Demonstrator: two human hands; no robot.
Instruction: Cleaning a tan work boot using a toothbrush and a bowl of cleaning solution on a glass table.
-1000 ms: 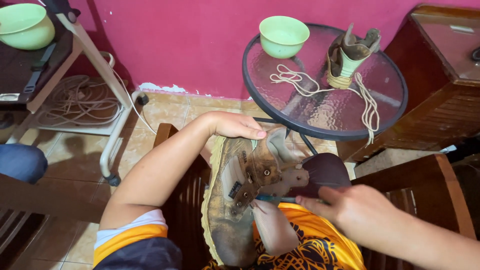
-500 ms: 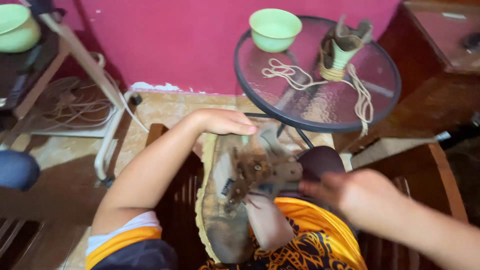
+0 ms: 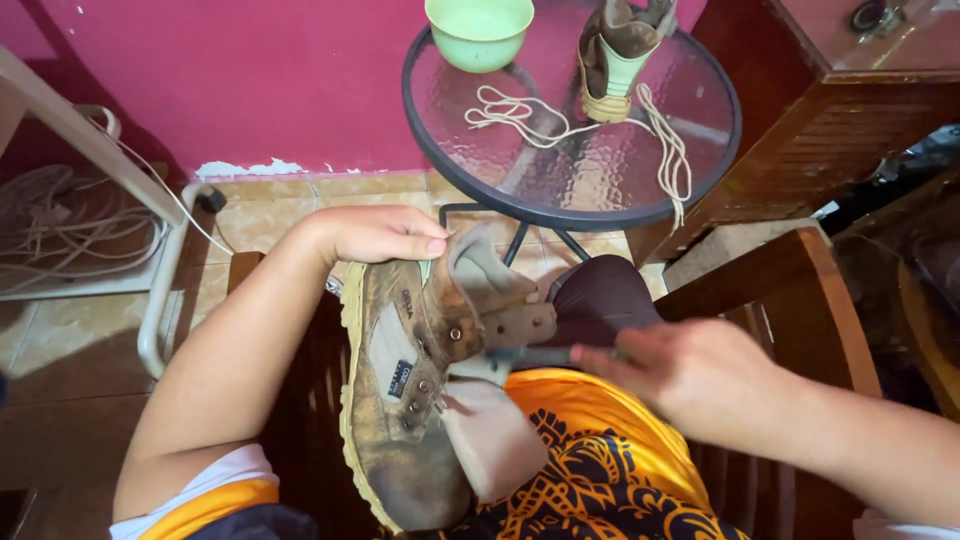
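Round glass-topped table with a dark metal rim (image 3: 690,190) at upper centre, against a magenta wall (image 3: 250,70). Dark brown wooden cabinet (image 3: 860,110) just to its right. Brown wooden chair (image 3: 790,290) under the lap.

On the lap, a worn tan-and-brown leather work boot without laces (image 3: 400,390), lying on its side with the yellowish sole turned left. Long axis running near to far: toe at the bottom edge of view, open collar and heel pointing up toward the table, pale tongue hanging out to the right.

On the table, a second matching brown boot (image 3: 615,55), standing upright, top cut off by the frame. Beside it a pale green plastic bowl (image 3: 480,30), nothing visible inside. Loose cream bootlaces (image 3: 580,125) sprawled over the glass, one end draped past the rim.

Left hand (image 3: 375,235) curled over the boot's collar, gripping it. Right hand (image 3: 685,370) blurred, fingers closed around a thin dark tool (image 3: 530,355) held against the boot's opening; kind of tool unclear.
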